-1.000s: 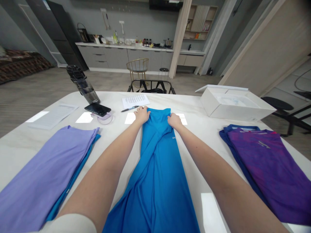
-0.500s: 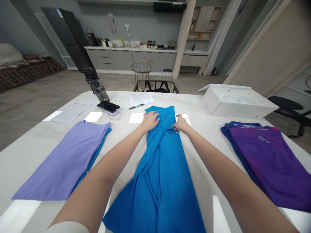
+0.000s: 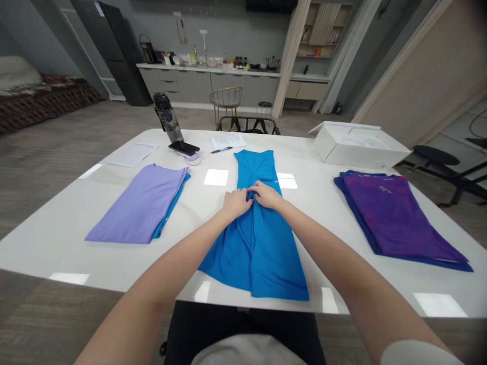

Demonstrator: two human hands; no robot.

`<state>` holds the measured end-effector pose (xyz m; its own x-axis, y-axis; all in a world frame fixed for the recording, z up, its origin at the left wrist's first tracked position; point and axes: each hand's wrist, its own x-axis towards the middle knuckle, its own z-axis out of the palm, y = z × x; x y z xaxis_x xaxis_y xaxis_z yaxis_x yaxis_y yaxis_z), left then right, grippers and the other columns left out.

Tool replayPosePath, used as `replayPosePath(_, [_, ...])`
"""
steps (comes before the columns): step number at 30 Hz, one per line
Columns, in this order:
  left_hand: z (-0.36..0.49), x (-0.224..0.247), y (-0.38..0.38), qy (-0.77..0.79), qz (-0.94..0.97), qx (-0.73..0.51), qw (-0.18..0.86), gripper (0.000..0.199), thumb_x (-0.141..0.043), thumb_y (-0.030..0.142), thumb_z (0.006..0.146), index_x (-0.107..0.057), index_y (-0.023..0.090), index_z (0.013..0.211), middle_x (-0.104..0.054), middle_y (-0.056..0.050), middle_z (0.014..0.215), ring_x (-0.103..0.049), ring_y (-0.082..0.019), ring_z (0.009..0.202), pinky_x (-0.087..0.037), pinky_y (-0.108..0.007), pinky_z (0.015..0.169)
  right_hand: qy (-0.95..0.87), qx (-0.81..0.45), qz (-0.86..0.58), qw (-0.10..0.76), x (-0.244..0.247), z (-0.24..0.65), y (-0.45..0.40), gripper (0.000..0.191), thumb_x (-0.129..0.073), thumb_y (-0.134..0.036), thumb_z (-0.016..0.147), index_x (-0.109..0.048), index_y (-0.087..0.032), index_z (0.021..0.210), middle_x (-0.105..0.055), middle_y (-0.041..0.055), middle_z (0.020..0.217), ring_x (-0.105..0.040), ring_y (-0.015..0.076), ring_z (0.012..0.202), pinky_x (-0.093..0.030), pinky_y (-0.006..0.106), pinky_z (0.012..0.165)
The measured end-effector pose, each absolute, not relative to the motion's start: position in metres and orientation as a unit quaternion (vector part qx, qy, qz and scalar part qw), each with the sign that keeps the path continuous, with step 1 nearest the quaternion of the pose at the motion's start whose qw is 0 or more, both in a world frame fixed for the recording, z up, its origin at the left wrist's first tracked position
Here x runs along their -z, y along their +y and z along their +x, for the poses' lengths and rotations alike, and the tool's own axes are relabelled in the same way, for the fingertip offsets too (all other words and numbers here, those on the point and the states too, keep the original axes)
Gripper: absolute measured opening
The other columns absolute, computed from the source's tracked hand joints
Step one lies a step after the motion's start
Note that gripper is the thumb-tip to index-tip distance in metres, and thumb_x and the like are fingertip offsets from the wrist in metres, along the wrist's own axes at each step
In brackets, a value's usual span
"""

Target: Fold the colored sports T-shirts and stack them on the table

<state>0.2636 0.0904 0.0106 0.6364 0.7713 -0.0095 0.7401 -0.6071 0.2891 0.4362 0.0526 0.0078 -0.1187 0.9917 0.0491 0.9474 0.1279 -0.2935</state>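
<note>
A bright blue shirt (image 3: 272,253) lies lengthwise on the white table, its sides turned inward into a long strip with creases down the middle. Near the centre of it, my left hand (image 3: 236,203) has its fingers curled into the fabric. My right hand (image 3: 267,196) meets it there, fingertips bent and gathering a bit of cloth, so both hands almost touch. The fingertips are partly hidden in the folds. A small white print shows at the shirt's right edge, beyond my right hand.
Folded lavender clothing (image 3: 142,205) lies on the left over a blue piece. To the right is a purple shirt (image 3: 391,218) on dark blue cloth. Farther back are a phone (image 3: 184,147), a clear-bodied device (image 3: 169,119), a pen (image 3: 221,150), papers (image 3: 228,140) and a white box (image 3: 357,147).
Both hands have come back toward me from the shirt's far end and closed together at its middle. The view has shifted, now showing the table's near edge and my lap.
</note>
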Motion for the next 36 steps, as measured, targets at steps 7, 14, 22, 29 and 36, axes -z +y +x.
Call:
replayPosePath(7, [0.231, -0.017, 0.047, 0.458, 0.881, -0.053, 0.104, 0.029, -0.046, 0.036, 0.095, -0.063, 0.018, 0.110, -0.064, -0.015, 0.120, -0.062, -0.032, 0.111, -0.046, -0.048, 0.093, -0.758, -0.056, -0.642, 0.095, -0.016, 0.400, 0.017, 0.025, -0.058, -0.024, 0.095, -0.072, -0.028, 0.115, -0.058, 0.0058, 0.116, -0.060, 0.0205, 0.096, -0.042, 0.028, 0.076])
replayPosePath(14, [0.206, -0.021, 0.020, 0.498, 0.860, -0.057, 0.094, 0.030, -0.047, 0.036, 0.095, -0.061, 0.018, 0.114, -0.061, -0.016, 0.124, -0.057, -0.033, 0.117, -0.045, -0.048, 0.094, -0.713, -0.010, -0.694, 0.100, -0.013, 0.380, -0.005, 0.022, -0.048, -0.023, 0.101, -0.065, -0.023, 0.116, -0.060, 0.0090, 0.116, -0.060, 0.0228, 0.097, -0.042, 0.030, 0.076])
replayPosePath(22, [0.184, -0.030, -0.003, 0.490, 0.857, -0.105, 0.123, 0.030, -0.039, 0.043, 0.102, -0.056, 0.020, 0.112, -0.069, -0.012, 0.111, -0.064, -0.028, 0.109, -0.042, -0.044, 0.096, -0.718, -0.006, -0.687, 0.110, -0.015, 0.363, -0.028, 0.023, -0.051, -0.026, 0.101, -0.062, -0.022, 0.121, -0.058, 0.0105, 0.119, -0.058, 0.0238, 0.104, -0.041, 0.031, 0.079])
replayPosePath(29, [0.169, -0.034, -0.020, 0.449, 0.883, -0.080, 0.112, 0.028, -0.042, 0.032, 0.101, -0.049, 0.021, 0.126, -0.072, -0.012, 0.104, -0.070, -0.028, 0.097, -0.047, -0.036, 0.079, -0.707, 0.026, -0.692, 0.144, -0.023, 0.355, -0.047, 0.019, -0.050, -0.023, 0.101, -0.063, -0.022, 0.114, -0.059, 0.0091, 0.114, -0.059, 0.0230, 0.100, -0.040, 0.031, 0.077])
replayPosePath(36, [0.142, -0.048, -0.053, 0.478, 0.878, -0.001, 0.017, 0.027, -0.040, 0.033, 0.098, -0.062, 0.022, 0.110, -0.072, -0.015, 0.096, -0.070, -0.032, 0.092, -0.047, -0.041, 0.078, -0.683, 0.024, -0.722, 0.107, -0.029, 0.372, -0.064, 0.021, -0.055, -0.026, 0.099, -0.065, -0.021, 0.117, -0.059, 0.0111, 0.118, -0.058, 0.0247, 0.101, -0.040, 0.032, 0.080])
